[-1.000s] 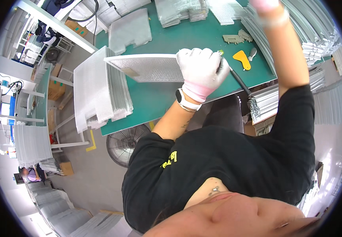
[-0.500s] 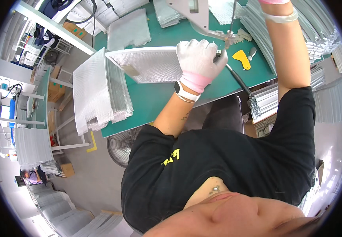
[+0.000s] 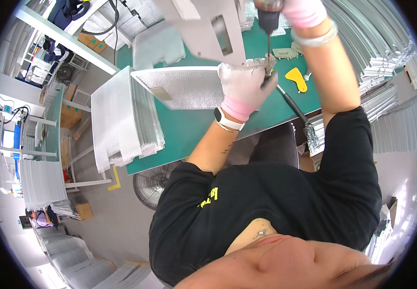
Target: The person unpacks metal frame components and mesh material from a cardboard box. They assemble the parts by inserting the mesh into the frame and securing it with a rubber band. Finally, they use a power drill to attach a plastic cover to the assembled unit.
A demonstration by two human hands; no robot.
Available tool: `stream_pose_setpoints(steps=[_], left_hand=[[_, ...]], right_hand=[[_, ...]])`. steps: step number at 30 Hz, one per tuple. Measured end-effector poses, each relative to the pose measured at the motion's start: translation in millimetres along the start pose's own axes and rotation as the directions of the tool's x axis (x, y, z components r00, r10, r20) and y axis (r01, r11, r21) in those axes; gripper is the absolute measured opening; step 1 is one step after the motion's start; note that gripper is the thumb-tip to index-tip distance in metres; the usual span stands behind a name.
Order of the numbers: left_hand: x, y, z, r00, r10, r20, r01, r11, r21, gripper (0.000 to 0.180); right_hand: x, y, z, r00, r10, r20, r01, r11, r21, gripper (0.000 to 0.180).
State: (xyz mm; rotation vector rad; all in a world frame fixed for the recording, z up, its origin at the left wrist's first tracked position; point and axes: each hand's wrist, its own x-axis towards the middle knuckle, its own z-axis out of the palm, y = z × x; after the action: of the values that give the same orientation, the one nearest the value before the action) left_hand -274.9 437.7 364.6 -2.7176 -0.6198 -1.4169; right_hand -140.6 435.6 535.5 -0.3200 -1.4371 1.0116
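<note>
My left hand [image 3: 243,90], in a white and pink glove, is closed at the right end of a white-framed panel [image 3: 189,86] with a silvery textured face. The panel stands tilted over the green table. My right hand [image 3: 305,10], gloved too and partly cut off by the top edge, grips a power screwdriver [image 3: 268,19]. Its long thin bit points down at a small clear and metal part [image 3: 265,62] by my left fingers. A large grey slotted plate [image 3: 213,33] hangs in front of the table, just above my left hand; what bears it is hidden.
Stacked silvery sheets [image 3: 117,115] overhang the table's left end. On the green table [image 3: 170,125] lie a yellow scraper [image 3: 296,80], a black-handled tool [image 3: 293,103] and a pale plastic part [image 3: 285,53]. Long panels [image 3: 358,38] crowd the right. A floor fan [image 3: 153,180] stands below.
My right hand has moved left and down, bringing the screwdriver body into view. The grey plate has swung left and down and looks larger. My left hand has stayed nearly in place.
</note>
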Motion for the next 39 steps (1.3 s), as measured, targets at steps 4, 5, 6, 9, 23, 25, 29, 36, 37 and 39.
stream_pose_setpoints(steps=[4, 5, 6, 9, 23, 25, 29, 36, 37, 39], left_hand=[[-14.4, -1.8, 10.6, 0.993, 0.032, -0.117, -0.045, 0.992, -0.114, 0.018], [-12.6, -2.7, 15.8, 0.986, 0.058, -0.156, -0.084, 0.982, -0.166, 0.018], [-10.5, -4.7, 18.4, 0.977, 0.084, -0.194, -0.124, 0.971, -0.206, 0.019], [-8.4, -9.3, 14.6, 0.959, 0.189, -0.210, -0.219, 0.966, -0.135, 0.024], [-14.4, -8.4, 15.8, 0.961, 0.167, -0.219, -0.192, 0.976, -0.101, 0.012], [-13.4, -6.4, 13.9, 0.967, 0.154, -0.202, -0.187, 0.970, -0.157, 0.011], [-16.9, -3.9, 15.2, 0.978, 0.086, -0.190, -0.126, 0.970, -0.208, 0.008], [-26.0, 2.8, -0.3, 0.976, 0.032, -0.213, -0.063, 0.988, -0.138, 0.008], [-28.7, 2.8, -6.9, 0.985, 0.099, -0.139, -0.099, 0.995, 0.010, 0.028], [-33.0, 12.3, -18.0, 0.993, 0.078, -0.091, -0.085, 0.994, -0.075, 0.022]], right_hand=[[-6.6, 16.4, 7.1, 0.995, -0.036, 0.089, 0.021, 0.986, 0.163, 0.063], [-8.7, 13.6, 8.5, 0.994, -0.029, 0.108, 0.007, 0.981, 0.194, 0.063], [-10.6, 13.8, 11.0, 0.991, -0.030, 0.133, -0.002, 0.972, 0.233, 0.063], [-10.0, 25.6, 8.4, 0.996, 0.046, 0.078, -0.071, 0.931, 0.358, 0.062], [-17.2, 24.5, 32.7, 0.970, 0.154, 0.190, -0.225, 0.865, 0.448, 0.069], [-21.4, 21.2, 37.1, 0.977, 0.182, 0.111, -0.212, 0.883, 0.419, 0.068], [-31.8, 36.3, 5.8, 0.966, 0.259, -0.024, -0.224, 0.874, 0.431, 0.064], [2.8, 30.8, -20.3, 0.983, 0.112, -0.148, -0.052, 0.932, 0.357, 0.028], [4.9, 12.4, -16.0, 0.959, 0.061, -0.276, 0.007, 0.971, 0.238, 0.025], [15.7, -20.8, -7.1, 0.898, -0.077, -0.434, 0.108, 0.993, 0.047, 0.019]])
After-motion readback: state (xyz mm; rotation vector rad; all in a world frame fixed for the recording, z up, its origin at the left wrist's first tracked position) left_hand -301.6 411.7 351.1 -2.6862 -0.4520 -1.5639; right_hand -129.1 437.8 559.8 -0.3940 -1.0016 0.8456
